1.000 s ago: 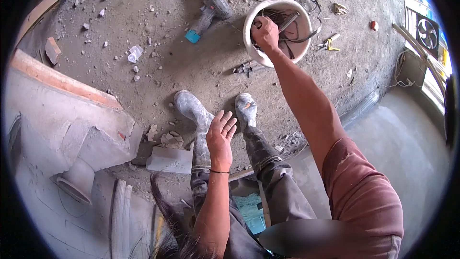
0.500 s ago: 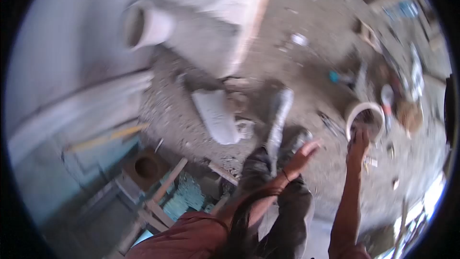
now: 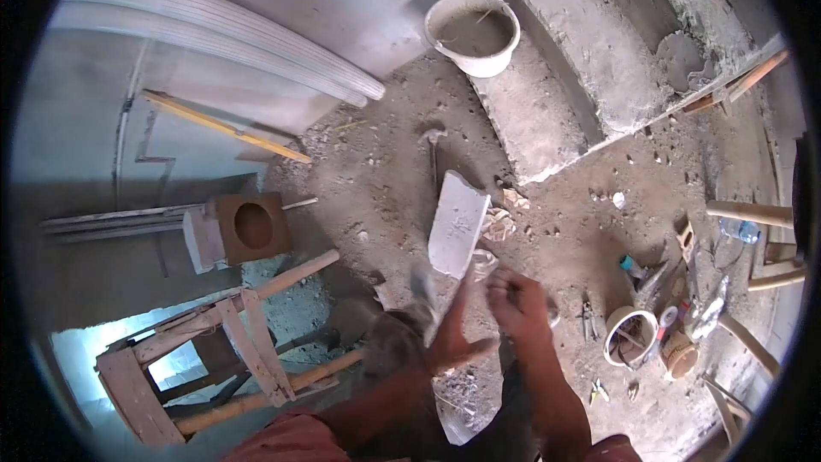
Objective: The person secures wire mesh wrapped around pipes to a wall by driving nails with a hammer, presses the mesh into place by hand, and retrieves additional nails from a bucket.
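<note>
My left hand [image 3: 462, 338] is in front of my legs, its thumb spread from the other fingers and nothing visible in it. Close beside it on the right is my right hand [image 3: 518, 301], with curled fingers; whatever they hold is too small or hidden to name. Just beyond the hands, a pale block [image 3: 459, 224] lies on the dusty floor. A hammer [image 3: 434, 154] lies behind the block. To the right stands a small white bucket [image 3: 609, 344] with wires and tools inside.
Rough steps [image 3: 547, 133] carry a large white bucket [image 3: 486, 64] of grey material. At left are long pipes [image 3: 214, 21], a yellow bar [image 3: 227, 127], a box with a round hole [image 3: 278, 227] and a wooden frame [image 3: 248, 346]. A drill [image 3: 633, 267] and pliers [image 3: 587, 322] lie right.
My right hand has left the small bucket and come beside my left hand. The view has turned toward the pipes and steps, putting the small bucket at lower right.
</note>
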Demonstrator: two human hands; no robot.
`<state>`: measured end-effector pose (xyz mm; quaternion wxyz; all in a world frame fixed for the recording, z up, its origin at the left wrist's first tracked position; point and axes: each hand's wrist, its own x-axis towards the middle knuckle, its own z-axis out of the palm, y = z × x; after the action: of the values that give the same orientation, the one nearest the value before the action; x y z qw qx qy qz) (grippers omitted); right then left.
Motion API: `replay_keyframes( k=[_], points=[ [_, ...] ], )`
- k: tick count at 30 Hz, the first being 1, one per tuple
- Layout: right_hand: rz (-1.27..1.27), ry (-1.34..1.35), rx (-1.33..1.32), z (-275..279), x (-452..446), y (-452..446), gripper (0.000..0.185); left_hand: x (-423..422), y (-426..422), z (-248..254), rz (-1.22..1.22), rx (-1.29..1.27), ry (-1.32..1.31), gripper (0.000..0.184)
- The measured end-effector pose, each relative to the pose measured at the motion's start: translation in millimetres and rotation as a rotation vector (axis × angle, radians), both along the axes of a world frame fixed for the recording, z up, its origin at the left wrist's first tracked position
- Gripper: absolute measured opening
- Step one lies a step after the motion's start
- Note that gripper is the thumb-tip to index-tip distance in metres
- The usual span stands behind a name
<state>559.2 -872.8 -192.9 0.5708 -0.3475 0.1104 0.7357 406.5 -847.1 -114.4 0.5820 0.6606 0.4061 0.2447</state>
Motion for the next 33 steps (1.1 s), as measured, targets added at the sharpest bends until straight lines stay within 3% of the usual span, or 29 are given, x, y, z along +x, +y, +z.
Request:
replay_keyframes(
  k=[1,2,3,4,6,7,10,12,13,15,16,18,20,22,24,25,27,28,29,31,33],
  points=[
    [0.036,0.066,-0.065,0.8,-17.9,17.2,0.017,-22.5,10.2,4.3,-0.059,0.069,0.091,0.115],
    [-0.045,0.413,-0.114,-17.5,-36.7,24.6,0.02,-42.2,21.5,4.7,-0.12,0.142,0.18,0.119],
    [-0.117,0.746,-0.213,-21.8,-53.2,40.0,0.023,-57.2,37.5,5.6,-0.131,0.239,0.244,0.104],
    [-0.129,0.725,-0.229,-19.6,-66.4,44.8,0.023,-76.2,53.2,-3.5,-0.134,0.221,0.222,0.104],
    [0.598,-0.764,0.198,28.0,-86.3,74.2,0.023,-110.4,87.7,-22.0,-0.23,0.15,0.182,0.083],
    [0.722,-0.926,0.135,13.7,-98.1,81.3,0.028,-122.0,105.4,-28.6,-0.222,0.15,0.15,0.063],
    [0.68,-0.872,0.106,10.3,-139.3,132.2,0.035,-171.7,161.2,-61.1,-0.291,0.18,0.087,0.061],
    [0.761,-0.956,0.021,-7.0,-193.4,159.1,0.034,-214.3,203.1,-56.1,-0.298,0.206,0.152,0.056],
    [0.916,-1.027,0.135,-13.2,-218.0,182.2,0.033,-241.6,224.1,-64.0,-0.296,0.182,0.15,0.052],
    [0.973,-1.016,0.226,-36.1,-299.9,246.0,0.029,-315.8,301.0,-73.3,-0.247,0.134,0.133,0.035],
    [0.964,-1.015,0.216,-54.0,-330.9,250.6,0.029,-332.7,312.6,-72.3,-0.26,0.131,0.132,0.035],
    [0.732,-0.889,0.154,-107.9,-389.4,269.1,0.025,-365.9,342.3,-87.4,-0.019,0.164,0.2,0.024],
    [0.606,-0.832,0.159,-143.4,-421.2,304.4,0.024,-369.6,388.3,-82.0,-0.012,0.19,0.249,0.014],
    [0.79,-0.886,0.189,-140.8,-405.7,347.3,0.023,-375.8,414.9,-107.4,-0.03,0.155,0.294,0.012],
    [0.627,-0.315,-0.153,-142.3,-381.5,407.0,0.023,-382.8,439.3,-151.8,-0.019,-0.127,0.428,0.022],
    [0.185,0.31,-0.448,-177.0,-388.0,418.7,0.023,-375.9,455.6,-171.4,0.108,-0.224,0.374,0.021],
    [0.272,-0.135,-0.502,-171.7,-348.2,454.1,0.031,-360.0,492.0,-227.1,0.414,-0.497,0.131,0.021],
    [0.344,-0.277,-0.438,-227.1,-330.0,451.1,0.035,-355.0,508.5,-263.2,0.605,-0.669,-0.065,0.024],
    [0.421,-0.421,-0.372,-288.9,-313.1,441.0,0.038,-353.1,525.5,-302.9,0.645,-0.675,-0.111,0.025],
    [0.15,-0.48,-0.527,-352.2,-283.6,435.2,0.022,-361.3,553.5,-375.1,0.683,-0.684,-0.142,0.027],
    [-0.06,-0.504,-0.788,-436.9,-258.3,425.6,0.036,-364.3,581.1,-440.9,0.683,-0.731,-0.156,0.029]
  ],
)
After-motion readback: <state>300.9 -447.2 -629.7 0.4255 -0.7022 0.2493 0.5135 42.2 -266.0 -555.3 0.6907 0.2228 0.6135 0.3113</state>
